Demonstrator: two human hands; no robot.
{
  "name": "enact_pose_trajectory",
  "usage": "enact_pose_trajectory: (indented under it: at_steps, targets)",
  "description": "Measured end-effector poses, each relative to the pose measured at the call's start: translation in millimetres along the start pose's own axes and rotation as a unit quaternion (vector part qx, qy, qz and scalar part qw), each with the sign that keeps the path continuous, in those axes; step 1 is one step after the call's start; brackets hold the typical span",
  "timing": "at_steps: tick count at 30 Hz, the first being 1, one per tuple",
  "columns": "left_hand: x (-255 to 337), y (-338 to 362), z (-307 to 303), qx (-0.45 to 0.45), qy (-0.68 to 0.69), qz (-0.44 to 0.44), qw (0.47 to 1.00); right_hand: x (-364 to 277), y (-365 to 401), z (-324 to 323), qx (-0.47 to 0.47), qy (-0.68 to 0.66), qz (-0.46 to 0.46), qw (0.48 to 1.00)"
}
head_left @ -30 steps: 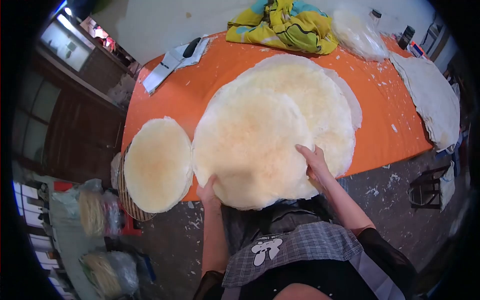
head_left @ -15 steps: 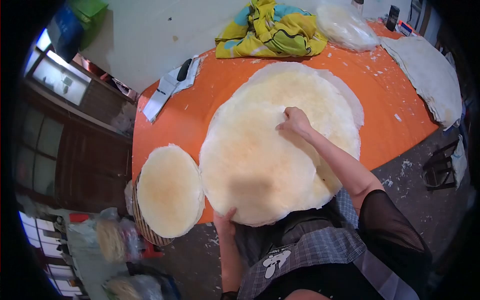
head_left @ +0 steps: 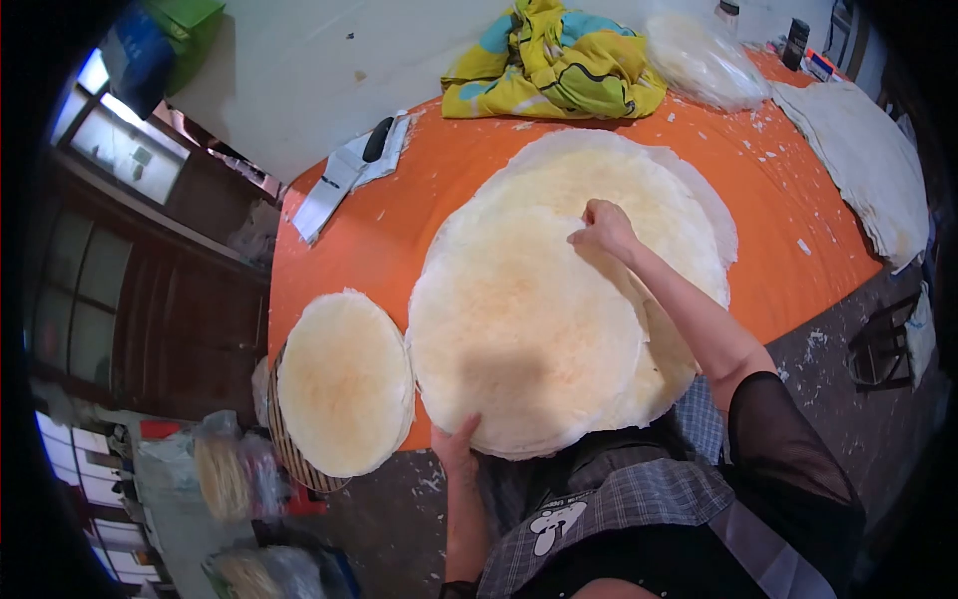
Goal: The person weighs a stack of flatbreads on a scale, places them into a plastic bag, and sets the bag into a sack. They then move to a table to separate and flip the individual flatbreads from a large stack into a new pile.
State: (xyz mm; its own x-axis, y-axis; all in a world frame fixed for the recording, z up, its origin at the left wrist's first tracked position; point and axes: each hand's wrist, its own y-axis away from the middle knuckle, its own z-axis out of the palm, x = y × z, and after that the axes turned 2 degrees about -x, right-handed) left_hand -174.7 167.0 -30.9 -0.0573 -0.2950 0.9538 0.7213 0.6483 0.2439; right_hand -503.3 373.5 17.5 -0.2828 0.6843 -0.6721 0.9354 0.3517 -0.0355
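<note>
A large, thin round pancake (head_left: 519, 329), pale with a browned middle, lies over other big pancakes (head_left: 639, 180) at the table's near edge. My right hand (head_left: 607, 232) pinches its far rim. At the near left rim my left hand (head_left: 457, 444) grips it, thumb on top and the other fingers hidden underneath. Along the right side, its edge stands apart from the layers below. A stack of smaller-looking round pancakes (head_left: 344, 384) rests to the left on a ribbed round mat (head_left: 289, 429).
An orange cloth (head_left: 798, 190) covers the table, with white crumbs scattered over it. At the back lie a crumpled yellow cloth (head_left: 559, 70) and a clear plastic bag (head_left: 704, 60). An open notebook (head_left: 324, 200) is back left, and a folded white cloth (head_left: 858, 160) hangs over the right edge.
The view has shifted slightly, moving everything a little to the right. Both hands keep their hold on the pancake, and a bit more of the layer under its right edge shows.
</note>
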Motion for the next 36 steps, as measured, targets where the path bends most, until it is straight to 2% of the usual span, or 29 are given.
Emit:
enact_pose_trajectory:
  at_steps: [3, 4, 5, 7, 9, 10, 12, 14, 15, 16, 18, 21, 24, 27, 29, 30, 31, 32, 33, 34, 35, 36]
  targets:
    - [-6, -3, -4, 0.000, 0.008, 0.000, 1.000, -30, -5, 0, -0.066, 0.051, -0.085, 0.993]
    - [-7, -3, -6, -0.001, 0.012, -0.001, 1.000, -54, 2, -4, -0.088, 0.064, -0.180, 0.978]
    - [-7, -3, -6, -0.003, 0.030, -0.007, 1.000, -88, 8, -14, -0.123, 0.081, -0.214, 0.966]
    - [-5, -6, -6, -0.007, 0.062, -0.026, 0.998, -151, 27, -56, -0.075, -0.126, -0.316, 0.937]
    - [-3, -7, -12, -0.021, 0.115, -0.075, 0.990, -166, 15, -83, -0.038, -0.166, -0.280, 0.945]
    - [-3, -11, -16, -0.030, 0.145, -0.095, 0.984, -161, 14, -96, -0.095, -0.283, -0.183, 0.937]
    - [4, -6, -9, -0.075, 0.218, -0.112, 0.967, -118, 0, -84, -0.044, -0.268, -0.152, 0.950]
    - [39, 16, 22, -0.118, 0.317, -0.110, 0.935, -75, 18, -68, -0.066, -0.297, -0.095, 0.948]
    - [35, 10, 14, -0.115, 0.334, -0.112, 0.929, -47, 24, -49, -0.074, -0.290, -0.043, 0.953]
    - [28, 2, 3, -0.099, 0.294, -0.123, 0.943, -17, 29, -28, -0.083, -0.283, 0.009, 0.956]
    - [11, -9, -14, -0.063, 0.216, -0.144, 0.964, 34, 48, 6, -0.044, -0.131, 0.010, 0.990]
    - [2, -12, -14, -0.016, 0.171, -0.132, 0.976, 24, 74, -3, 0.012, -0.070, 0.030, 0.997]
    - [10, -7, -12, -0.009, 0.235, -0.146, 0.961, 26, 74, 14, 0.082, -0.113, -0.025, 0.990]
    - [0, -8, -7, -0.006, 0.251, -0.123, 0.960, 11, 79, 19, 0.079, -0.046, 0.025, 0.995]
    - [-25, -17, 4, 0.088, 0.086, -0.008, 0.992, 4, 63, 12, 0.044, -0.047, 0.086, 0.994]
    - [-31, -21, 8, 0.147, 0.004, 0.052, 0.988, 17, 46, 15, 0.017, -0.005, 0.080, 0.997]
    - [-30, -21, 12, 0.180, -0.040, 0.041, 0.982, 9, 38, 9, -0.012, 0.056, 0.105, 0.993]
    - [-27, -24, 14, 0.212, -0.080, 0.025, 0.974, 31, 21, 15, -0.083, -0.003, 0.116, 0.990]
    - [-27, -26, 8, 0.188, -0.053, 0.006, 0.981, 33, 20, 12, -0.090, -0.020, 0.065, 0.994]
    - [-31, -24, 2, 0.160, -0.026, -0.013, 0.987, 9, 28, 1, -0.116, 0.049, 0.075, 0.989]
    - [-33, -25, -4, 0.128, 0.001, -0.033, 0.991, -11, 39, -11, -0.131, 0.047, 0.079, 0.987]
    - [-26, -23, -9, 0.079, 0.093, -0.063, 0.991, 3, 36, -2, -0.117, 0.023, 0.093, 0.989]
